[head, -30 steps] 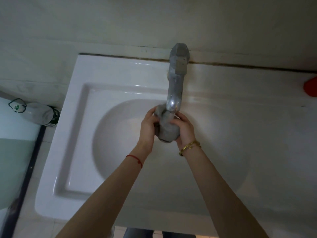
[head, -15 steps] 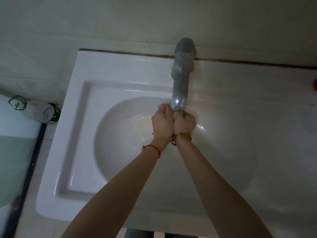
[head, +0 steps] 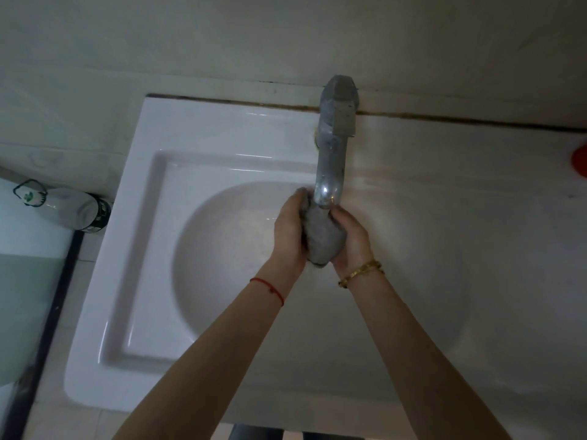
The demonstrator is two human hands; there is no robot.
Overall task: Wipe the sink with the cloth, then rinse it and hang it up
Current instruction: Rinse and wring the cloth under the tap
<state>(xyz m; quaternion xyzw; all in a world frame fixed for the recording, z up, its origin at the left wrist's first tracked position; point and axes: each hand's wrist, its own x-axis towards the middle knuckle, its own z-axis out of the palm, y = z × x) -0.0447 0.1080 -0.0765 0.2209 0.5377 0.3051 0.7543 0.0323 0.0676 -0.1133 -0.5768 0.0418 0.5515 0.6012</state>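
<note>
Head view, looking down onto a white sink (head: 104, 281) set against a pale wall. A grey metal tap (head: 333, 147) rises from the back rim and reaches forward over the round basin. Directly beneath the spout, both hands hold a bunched grey cloth (head: 322, 239) between them, above the basin and clear of its surface. The left hand (head: 290, 231) grips the cloth's left side, its fingers (head: 300, 195) curled over the upper edge close to the spout. The right hand (head: 354, 239) grips the right side, its fingers wrapped round the wad so that only the middle and lower end of the cloth show. Whether water is running from the spout cannot be told. The left wrist carries a thin red string (head: 270, 289); the right wrist carries a gold bracelet (head: 360, 273). To the left of the sink, on the floor, a bottle (head: 66, 208) lies beside a dark frame edge. At the far right edge a red object (head: 579, 160) is partly in view on the worktop.
</note>
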